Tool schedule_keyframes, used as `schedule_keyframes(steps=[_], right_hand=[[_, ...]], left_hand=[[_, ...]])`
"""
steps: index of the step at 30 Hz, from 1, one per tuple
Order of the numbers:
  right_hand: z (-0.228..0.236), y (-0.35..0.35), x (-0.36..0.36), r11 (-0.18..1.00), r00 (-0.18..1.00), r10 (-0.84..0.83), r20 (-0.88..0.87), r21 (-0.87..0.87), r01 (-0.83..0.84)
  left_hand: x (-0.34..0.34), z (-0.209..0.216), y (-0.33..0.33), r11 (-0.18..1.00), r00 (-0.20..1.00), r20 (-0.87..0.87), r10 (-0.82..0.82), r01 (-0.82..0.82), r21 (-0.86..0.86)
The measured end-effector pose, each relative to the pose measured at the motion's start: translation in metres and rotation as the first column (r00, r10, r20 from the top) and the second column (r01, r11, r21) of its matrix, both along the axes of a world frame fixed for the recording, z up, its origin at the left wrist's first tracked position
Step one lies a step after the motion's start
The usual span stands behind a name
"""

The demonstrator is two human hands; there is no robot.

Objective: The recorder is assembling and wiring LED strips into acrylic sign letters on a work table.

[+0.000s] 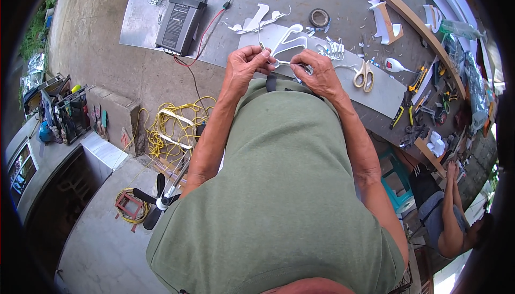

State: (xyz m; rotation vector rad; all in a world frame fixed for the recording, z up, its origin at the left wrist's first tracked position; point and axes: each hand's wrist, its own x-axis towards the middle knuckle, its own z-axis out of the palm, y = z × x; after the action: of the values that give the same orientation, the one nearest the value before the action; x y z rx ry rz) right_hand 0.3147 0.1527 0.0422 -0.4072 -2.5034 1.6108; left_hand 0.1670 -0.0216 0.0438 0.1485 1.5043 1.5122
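At the near edge of the bench, my left hand [248, 64] pinches a thin white wire [281, 63] between thumb and fingers. My right hand [317, 71] closes on the other side of the same small length, its fingertips a short way off. What exactly sits at the joint between them is too small to make out. Just beyond my hands lies a white plastic bracket [294, 41] with open loops. Cream-handled scissors [363, 76] rest on the grey metal strip to the right of my right hand.
A black power box [181, 24] with red and black leads stands at the bench's left. Black tape [319, 18], pliers [403, 110] and white brackets [385, 23] lie about. Yellow cord [170, 133] and a black-bladed fan [161, 201] are at lower left. Another person [448, 219] works at right.
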Motion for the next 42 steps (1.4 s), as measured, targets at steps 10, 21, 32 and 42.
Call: schedule_keyframes(steps=[10,21,32,42], right_hand=[[0.001,0.003,-0.015,1.0,1.0,-0.004,0.015,-0.023,0.004],[-0.002,0.012,-0.006,0.989,0.991,-0.105,0.089,-0.097,0.113],[-0.006,0.011,-0.002,0.98,0.982,-0.187,-0.007,0.073,0.187],[-0.005,0.011,0.001,0.985,0.986,-0.159,-0.048,0.059,0.162]], left_hand=[[-0.01,-0.003,-0.005,0.998,0.997,-0.02,0.069,-0.069,0.004],[-0.017,-0.006,-0.006,0.985,0.988,0.004,0.154,-0.154,0.083],[-0.015,-0.007,-0.005,0.976,0.98,0.041,0.192,-0.195,0.096],[-0.016,0.026,-0.007,0.937,0.99,-0.067,-0.124,0.095,-0.336]])
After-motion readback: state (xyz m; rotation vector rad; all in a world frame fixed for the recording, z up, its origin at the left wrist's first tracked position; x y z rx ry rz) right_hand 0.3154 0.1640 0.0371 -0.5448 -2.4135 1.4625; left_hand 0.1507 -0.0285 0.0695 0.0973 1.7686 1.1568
